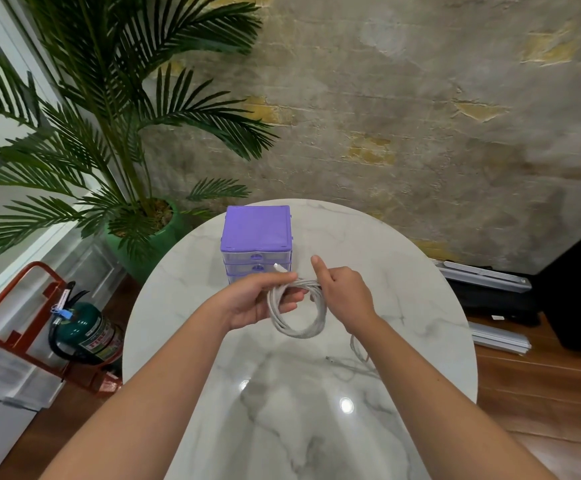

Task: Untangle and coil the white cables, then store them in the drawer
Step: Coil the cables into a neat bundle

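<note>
Landmark: purple drawer unit (pixel 256 237) on the marble worktop (pixel 420 306), drawers closed.
Coiled cable (pixel 298 308): white, wound in loops, held just in front of the drawer unit, above the worktop.
Left hand (pixel 257 301): fingers curled round the coil's left side; plug end sticks up by them.
Right hand (pixel 342 292): fingers closed on the coil's top, thumb raised.
Second cable (pixel 358 351): loose, in front of the unit, right of the coil.
Handling: light, limp, springy; likely to unwind, so grip across all loops.
</note>
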The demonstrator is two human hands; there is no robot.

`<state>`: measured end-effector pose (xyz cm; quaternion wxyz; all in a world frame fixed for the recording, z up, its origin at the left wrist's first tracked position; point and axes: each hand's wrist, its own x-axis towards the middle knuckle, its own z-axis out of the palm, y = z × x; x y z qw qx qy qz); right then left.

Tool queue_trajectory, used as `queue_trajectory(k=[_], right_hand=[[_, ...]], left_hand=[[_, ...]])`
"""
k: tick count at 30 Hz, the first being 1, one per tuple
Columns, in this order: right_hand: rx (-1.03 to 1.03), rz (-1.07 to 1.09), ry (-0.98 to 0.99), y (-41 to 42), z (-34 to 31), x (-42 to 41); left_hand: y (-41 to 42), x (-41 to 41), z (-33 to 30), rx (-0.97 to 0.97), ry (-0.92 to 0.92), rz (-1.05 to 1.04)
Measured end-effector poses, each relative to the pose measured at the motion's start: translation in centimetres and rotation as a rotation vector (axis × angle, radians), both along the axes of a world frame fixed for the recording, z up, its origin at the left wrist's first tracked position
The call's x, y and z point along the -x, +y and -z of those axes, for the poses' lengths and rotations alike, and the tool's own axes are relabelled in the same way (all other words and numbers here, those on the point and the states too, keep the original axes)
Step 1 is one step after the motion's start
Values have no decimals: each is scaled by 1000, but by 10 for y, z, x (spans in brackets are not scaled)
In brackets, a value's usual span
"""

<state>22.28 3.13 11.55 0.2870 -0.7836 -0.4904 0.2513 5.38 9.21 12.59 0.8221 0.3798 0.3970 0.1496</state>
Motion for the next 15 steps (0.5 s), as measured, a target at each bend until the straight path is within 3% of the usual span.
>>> queue_trajectory(k=[6,9,15], right_hand=[[47,-134,-65,4,-10,-3],[100,-236,-118,3,-13,-3],[144,-274,-226,2,-11,-5]], left_hand=[[8,6,-13,-149,124,438],[12,3,-16,-232,188,561],[6,-14,-21,-697,541,820]])
